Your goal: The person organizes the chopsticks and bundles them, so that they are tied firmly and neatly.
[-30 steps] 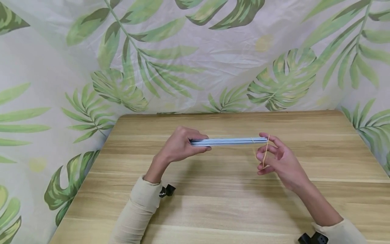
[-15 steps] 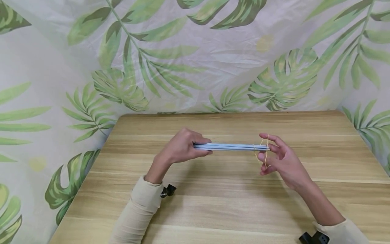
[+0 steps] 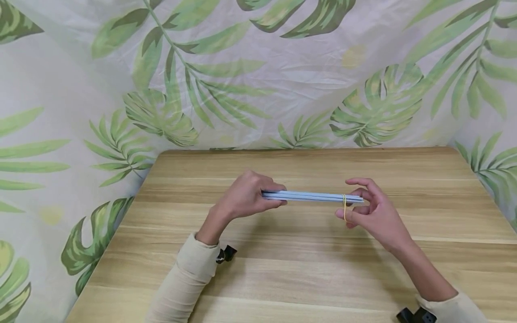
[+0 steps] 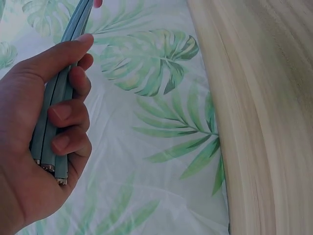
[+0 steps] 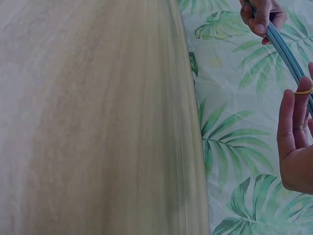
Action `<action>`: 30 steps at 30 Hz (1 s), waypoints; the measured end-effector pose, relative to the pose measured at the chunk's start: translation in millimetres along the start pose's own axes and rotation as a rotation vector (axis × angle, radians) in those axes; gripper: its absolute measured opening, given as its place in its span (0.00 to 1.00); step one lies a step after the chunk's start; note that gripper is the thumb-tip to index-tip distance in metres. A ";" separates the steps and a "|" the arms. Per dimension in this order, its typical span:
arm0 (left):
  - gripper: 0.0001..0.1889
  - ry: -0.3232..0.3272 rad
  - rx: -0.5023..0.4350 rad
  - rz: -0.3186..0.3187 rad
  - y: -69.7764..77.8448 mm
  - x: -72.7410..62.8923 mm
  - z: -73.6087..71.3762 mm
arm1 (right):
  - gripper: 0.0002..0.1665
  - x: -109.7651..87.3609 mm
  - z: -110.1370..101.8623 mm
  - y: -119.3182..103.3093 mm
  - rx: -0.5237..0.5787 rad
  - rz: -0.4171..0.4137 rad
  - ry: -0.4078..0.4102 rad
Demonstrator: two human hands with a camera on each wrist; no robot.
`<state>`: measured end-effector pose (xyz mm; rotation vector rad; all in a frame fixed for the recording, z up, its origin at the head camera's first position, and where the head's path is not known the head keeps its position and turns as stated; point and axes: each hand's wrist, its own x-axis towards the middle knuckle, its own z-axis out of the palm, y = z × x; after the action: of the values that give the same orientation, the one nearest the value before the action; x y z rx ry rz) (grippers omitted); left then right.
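Note:
A bundle of slim light-blue sticks is held level above the table in the head view. My left hand grips its left end. In the left wrist view the fingers curl around the sticks, and their rough-looking ends show near the palm. At the right end, a yellow rubber band loops around the bundle and hangs stretched over the thumb of my right hand. The right index finger points out above the sticks, outside the band. Other right fingers are bent behind the stick ends and partly hidden.
Below both hands lies a wood-grain table. A leaf-print cloth hangs behind it and at the sides. Black wrist cameras sit at the left cuff and the right cuff.
The rubber band has come off the right index finger and closed in around the sticks, still over the thumb. My left hand and the bundle have shifted slightly right and down.

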<state>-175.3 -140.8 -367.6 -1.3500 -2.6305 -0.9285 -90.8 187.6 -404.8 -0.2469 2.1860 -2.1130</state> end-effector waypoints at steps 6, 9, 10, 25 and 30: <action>0.05 0.073 0.032 -0.021 0.0 -1.2 -0.6 | 0.32 -0.1 -1.0 -1.3 0.034 -0.045 0.088; 0.05 0.088 0.036 -0.033 -0.7 -0.9 -0.3 | 0.29 -0.5 -0.2 -0.4 0.036 -0.098 0.113; 0.05 0.090 0.038 -0.036 -0.8 -0.7 -0.2 | 0.29 -0.4 0.3 0.1 0.040 -0.115 0.118; 0.06 0.108 0.103 -0.064 -1.7 -0.6 0.7 | 0.24 -1.3 1.8 1.3 -0.005 -0.278 0.158; 0.07 0.115 0.095 -0.071 0.1 -0.3 0.2 | 0.18 -2.3 3.5 2.3 -0.048 -0.264 0.133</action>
<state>-175.0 -140.9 -367.7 -1.1532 -2.6147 -0.8499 -88.0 184.7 -407.3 -0.4330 2.3995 -2.2715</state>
